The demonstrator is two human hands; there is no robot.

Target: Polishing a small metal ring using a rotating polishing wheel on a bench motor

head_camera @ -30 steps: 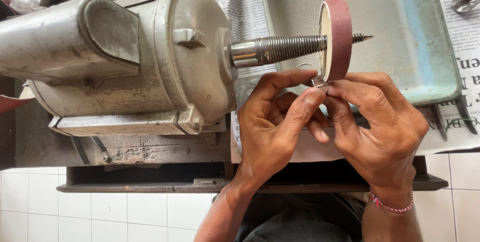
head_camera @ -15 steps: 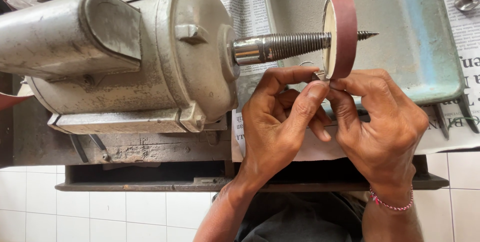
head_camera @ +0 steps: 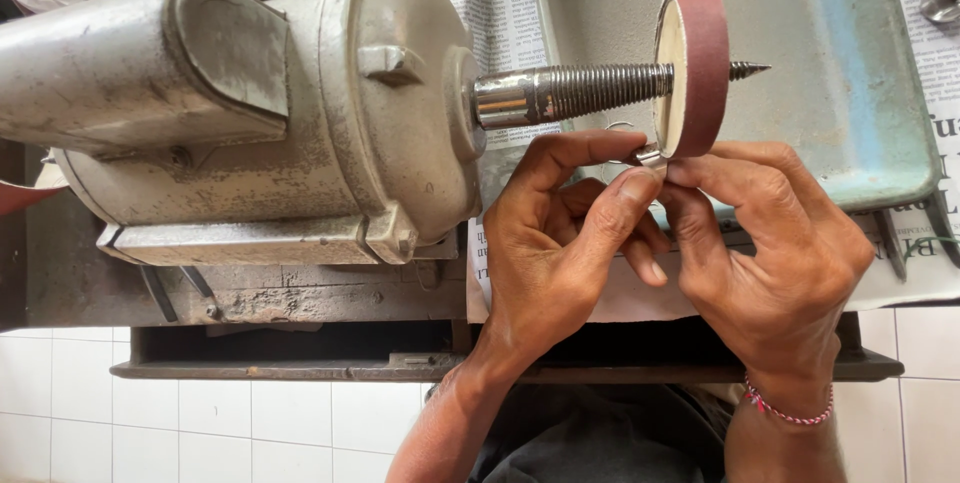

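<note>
Fingertips sit right at the wheel (head_camera: 690, 71): left hand (head_camera: 560, 233) and right hand (head_camera: 770, 243) together pinch a small metal ring (head_camera: 648, 154) against its lower rim, beside the spindle (head_camera: 570, 93). One slip could graze skin or fling the ring away.

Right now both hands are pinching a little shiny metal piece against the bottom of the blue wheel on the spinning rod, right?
Not quite: the wheel is dark red with a pale face, not blue. The head view shows it on the threaded rod. The rest holds: the left hand and the right hand pinch a small shiny metal piece at its lower edge. Spinning cannot be told.
</note>
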